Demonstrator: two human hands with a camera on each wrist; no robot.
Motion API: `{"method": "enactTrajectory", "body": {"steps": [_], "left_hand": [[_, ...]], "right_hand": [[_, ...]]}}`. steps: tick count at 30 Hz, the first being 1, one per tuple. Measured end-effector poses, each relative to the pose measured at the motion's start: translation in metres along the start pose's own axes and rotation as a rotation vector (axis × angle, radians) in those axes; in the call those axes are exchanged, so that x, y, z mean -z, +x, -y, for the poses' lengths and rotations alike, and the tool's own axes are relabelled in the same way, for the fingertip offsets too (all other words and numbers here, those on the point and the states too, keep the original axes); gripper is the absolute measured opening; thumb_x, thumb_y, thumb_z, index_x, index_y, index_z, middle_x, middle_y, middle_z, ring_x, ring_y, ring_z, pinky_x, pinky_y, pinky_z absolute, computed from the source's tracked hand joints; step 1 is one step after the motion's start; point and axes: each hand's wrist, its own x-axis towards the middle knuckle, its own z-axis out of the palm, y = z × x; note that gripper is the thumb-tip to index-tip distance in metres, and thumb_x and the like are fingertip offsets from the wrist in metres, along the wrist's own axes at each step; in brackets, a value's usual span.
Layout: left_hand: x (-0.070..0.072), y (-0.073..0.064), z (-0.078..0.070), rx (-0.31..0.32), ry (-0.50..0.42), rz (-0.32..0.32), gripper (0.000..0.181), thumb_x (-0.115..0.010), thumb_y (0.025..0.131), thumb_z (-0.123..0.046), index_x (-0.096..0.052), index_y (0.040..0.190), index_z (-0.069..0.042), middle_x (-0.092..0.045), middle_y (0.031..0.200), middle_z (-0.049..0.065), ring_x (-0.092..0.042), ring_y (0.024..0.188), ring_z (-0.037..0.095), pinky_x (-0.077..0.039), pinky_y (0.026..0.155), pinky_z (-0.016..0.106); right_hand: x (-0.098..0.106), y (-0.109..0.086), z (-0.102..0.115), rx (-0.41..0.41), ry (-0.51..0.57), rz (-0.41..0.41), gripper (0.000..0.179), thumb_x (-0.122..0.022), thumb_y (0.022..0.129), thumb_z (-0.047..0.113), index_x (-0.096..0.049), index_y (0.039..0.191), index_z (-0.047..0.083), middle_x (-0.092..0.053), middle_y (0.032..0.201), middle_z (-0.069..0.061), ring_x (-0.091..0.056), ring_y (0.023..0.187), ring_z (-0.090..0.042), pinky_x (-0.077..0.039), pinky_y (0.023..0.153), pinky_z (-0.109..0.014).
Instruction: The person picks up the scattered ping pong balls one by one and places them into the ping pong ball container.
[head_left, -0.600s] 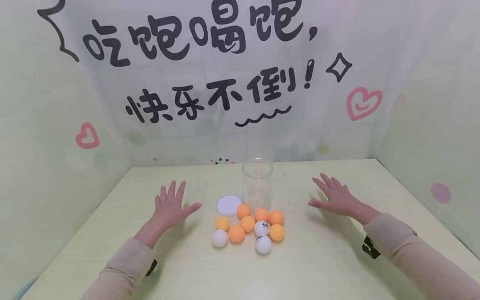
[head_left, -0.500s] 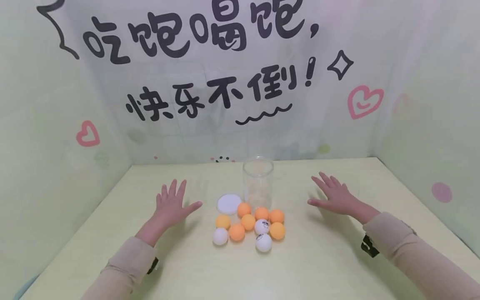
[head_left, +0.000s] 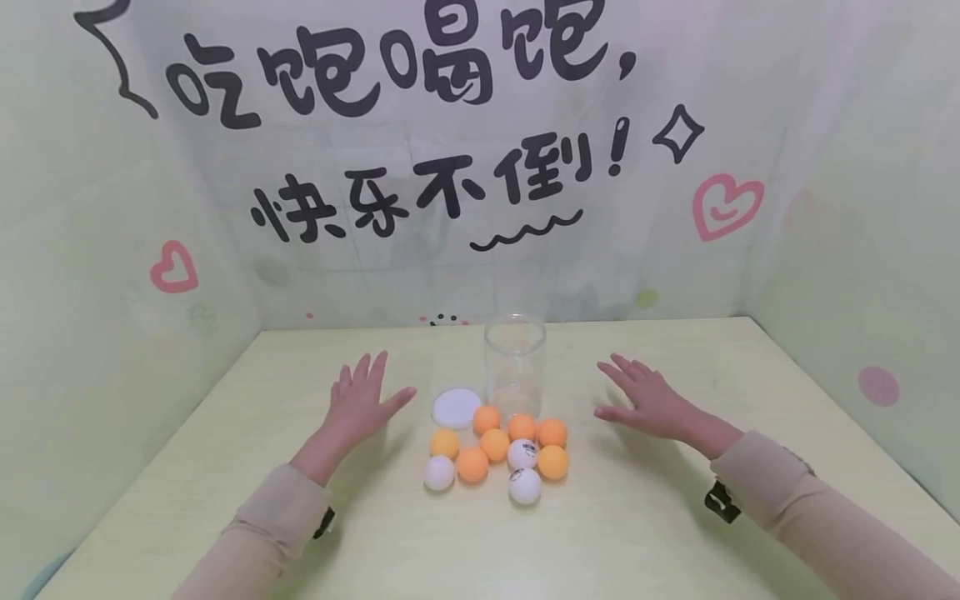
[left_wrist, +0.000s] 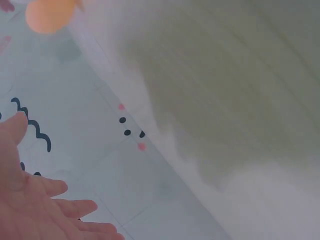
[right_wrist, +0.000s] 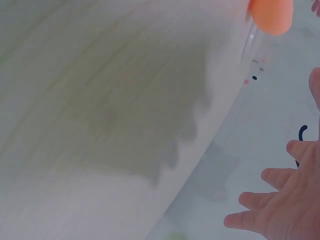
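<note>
My left hand (head_left: 362, 408) hovers over the table left of a white round lid (head_left: 457, 408), fingers spread, holding nothing. On the other side my right hand (head_left: 648, 404) is likewise spread and holds nothing, to the right of a clear plastic jar (head_left: 515, 367). The jar stands upright with its mouth uncovered. In front of it lie several orange ping-pong balls (head_left: 472, 464) and a few white ping-pong balls (head_left: 525, 486), grouped loosely. Each wrist view shows a spread palm, the left hand (left_wrist: 45, 210) and the right hand (right_wrist: 285, 205), with a shadow on the tabletop.
The pale wooden table (head_left: 480, 550) ends at a printed cloth backdrop (head_left: 405, 275) with dark lettering and pink hearts. Cloth walls also flank the table at left and right.
Both hands have moved inward, the left one to the right and the right one to the left. The balls, lid and jar stay where they were.
</note>
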Motion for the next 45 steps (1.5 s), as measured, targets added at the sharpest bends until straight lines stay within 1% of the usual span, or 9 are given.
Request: {"method": "enactTrajectory", "body": {"steps": [4, 8, 14, 19, 24, 27, 32, 38, 45], "left_hand": [[0.001, 0.007, -0.018, -0.036, -0.045, -0.039, 0.076, -0.044, 0.092, -0.048, -0.016, 0.144, 0.002, -0.019, 0.146, 0.028, -0.013, 0.133, 0.048, -0.013, 0.106, 0.06], [0.003, 0.013, -0.041, -0.085, -0.124, -0.065, 0.069, -0.045, 0.094, -0.043, -0.022, 0.143, 0.0, -0.027, 0.146, 0.022, -0.024, 0.133, 0.038, -0.021, 0.108, 0.052], [0.005, 0.017, -0.074, -0.124, -0.304, -0.081, 0.063, -0.046, 0.094, -0.04, -0.028, 0.142, -0.003, -0.032, 0.145, 0.017, -0.029, 0.133, 0.033, -0.025, 0.108, 0.048], [-0.001, 0.02, -0.095, -0.159, -0.383, -0.093, 0.058, -0.048, 0.094, -0.037, -0.034, 0.14, -0.005, -0.036, 0.144, 0.012, -0.031, 0.133, 0.029, -0.026, 0.108, 0.044], [-0.007, 0.023, -0.113, -0.168, -0.419, -0.096, 0.058, -0.051, 0.092, -0.037, -0.036, 0.139, -0.006, -0.036, 0.144, 0.01, -0.03, 0.134, 0.026, -0.026, 0.109, 0.041], [-0.009, 0.025, -0.119, -0.156, -0.423, -0.103, 0.058, -0.051, 0.092, -0.037, -0.037, 0.139, -0.006, -0.037, 0.144, 0.009, -0.03, 0.134, 0.025, -0.026, 0.108, 0.041], [-0.012, 0.028, -0.125, -0.128, -0.401, -0.101, 0.058, -0.05, 0.093, -0.038, -0.037, 0.139, -0.006, -0.037, 0.144, 0.009, -0.028, 0.135, 0.025, -0.027, 0.108, 0.041], [-0.012, 0.029, -0.126, -0.129, -0.346, -0.118, 0.056, -0.048, 0.094, -0.038, -0.039, 0.137, -0.004, -0.039, 0.142, 0.011, -0.031, 0.134, 0.026, -0.028, 0.108, 0.042], [-0.011, 0.028, -0.13, -0.136, -0.35, -0.114, 0.058, -0.047, 0.093, -0.043, -0.04, 0.137, -0.005, -0.041, 0.141, 0.01, -0.035, 0.131, 0.026, -0.029, 0.107, 0.041]], "right_hand": [[-0.003, 0.003, 0.012, 0.022, 0.038, 0.017, 0.076, -0.058, 0.084, 0.048, -0.031, 0.141, 0.004, -0.022, 0.147, -0.024, -0.019, 0.132, -0.046, -0.013, 0.102, -0.066], [-0.006, 0.005, 0.023, 0.026, 0.087, 0.031, 0.075, -0.058, 0.084, 0.048, -0.032, 0.141, 0.005, -0.021, 0.147, -0.023, -0.021, 0.132, -0.044, -0.02, 0.103, -0.062], [-0.013, 0.008, 0.036, 0.03, 0.147, 0.032, 0.068, -0.057, 0.087, 0.043, -0.036, 0.139, 0.004, -0.022, 0.146, -0.025, -0.025, 0.131, -0.044, -0.026, 0.101, -0.061], [-0.021, 0.01, 0.042, 0.039, 0.155, 0.056, 0.061, -0.055, 0.089, 0.042, -0.043, 0.135, 0.004, -0.031, 0.142, -0.025, -0.032, 0.128, -0.043, -0.03, 0.1, -0.058], [-0.028, 0.012, 0.047, 0.075, 0.164, 0.067, 0.053, -0.057, 0.089, 0.038, -0.05, 0.129, 0.005, -0.039, 0.137, -0.025, -0.038, 0.125, -0.04, -0.033, 0.099, -0.055], [-0.03, 0.013, 0.05, 0.091, 0.161, 0.064, 0.048, -0.057, 0.089, 0.036, -0.053, 0.126, 0.005, -0.043, 0.134, -0.024, -0.041, 0.123, -0.04, -0.035, 0.098, -0.055], [-0.031, 0.014, 0.054, 0.107, 0.152, 0.066, 0.041, -0.057, 0.09, 0.03, -0.056, 0.122, 0.005, -0.048, 0.13, -0.024, -0.044, 0.12, -0.04, -0.036, 0.097, -0.055], [-0.033, 0.014, 0.055, 0.139, 0.107, 0.086, 0.036, -0.059, 0.089, 0.025, -0.059, 0.119, 0.004, -0.052, 0.125, -0.022, -0.046, 0.118, -0.039, -0.038, 0.096, -0.053], [-0.037, 0.017, 0.056, 0.163, 0.089, 0.083, 0.031, -0.061, 0.088, 0.023, -0.062, 0.114, 0.006, -0.057, 0.119, -0.018, -0.051, 0.112, -0.035, -0.041, 0.093, -0.051]]}}
